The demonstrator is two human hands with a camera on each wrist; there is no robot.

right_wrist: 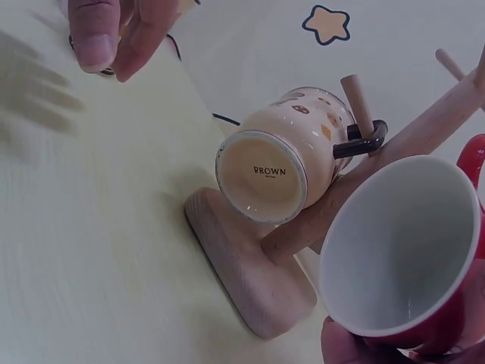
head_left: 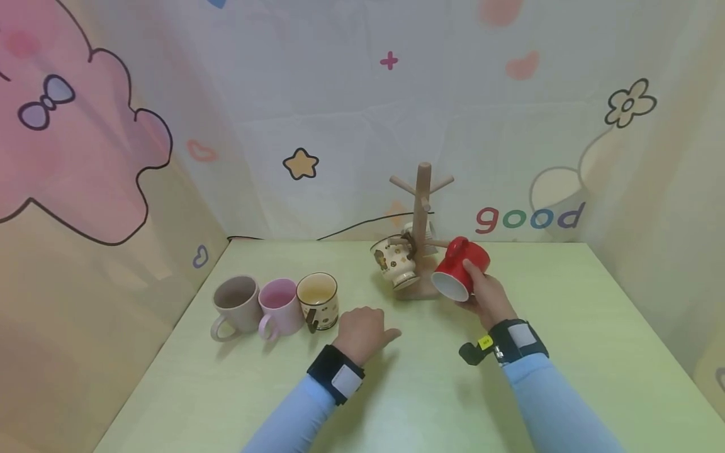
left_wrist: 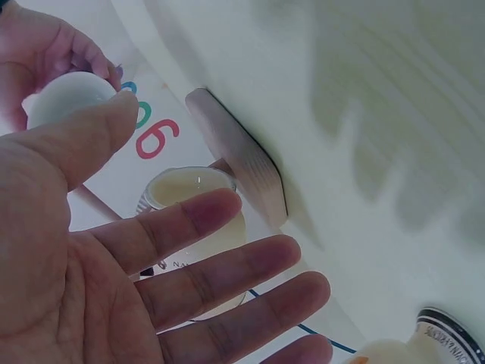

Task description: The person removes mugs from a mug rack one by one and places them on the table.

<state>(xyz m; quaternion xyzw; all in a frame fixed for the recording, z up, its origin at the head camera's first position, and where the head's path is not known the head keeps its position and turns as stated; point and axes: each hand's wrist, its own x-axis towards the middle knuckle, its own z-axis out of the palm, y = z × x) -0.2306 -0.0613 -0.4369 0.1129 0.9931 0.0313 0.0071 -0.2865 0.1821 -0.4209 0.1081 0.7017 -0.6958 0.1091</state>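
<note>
My right hand (head_left: 491,299) grips a red mug (head_left: 477,257) with a white inside, beside the lower right peg of a wooden mug tree (head_left: 421,217). The mug lies tilted, its mouth toward the lower left and its red handle uppermost. A cream patterned mug (right_wrist: 288,125) hangs by its dark handle on a lower peg, as the right wrist view shows. Behind the post another light mug (head_left: 432,234) is mostly hidden. My left hand (head_left: 362,330) hovers over the table, holding nothing; in the left wrist view its fingers (left_wrist: 220,280) are spread, thumb apart.
Three mugs stand upright in a row at the left: a grey-brown one (head_left: 240,308), a pink one (head_left: 286,311) and a yellow patterned one (head_left: 324,308) nearest my left hand. The tree's upper pegs (head_left: 403,184) carry no mugs. A printed cloth (head_left: 340,126) hangs behind the table.
</note>
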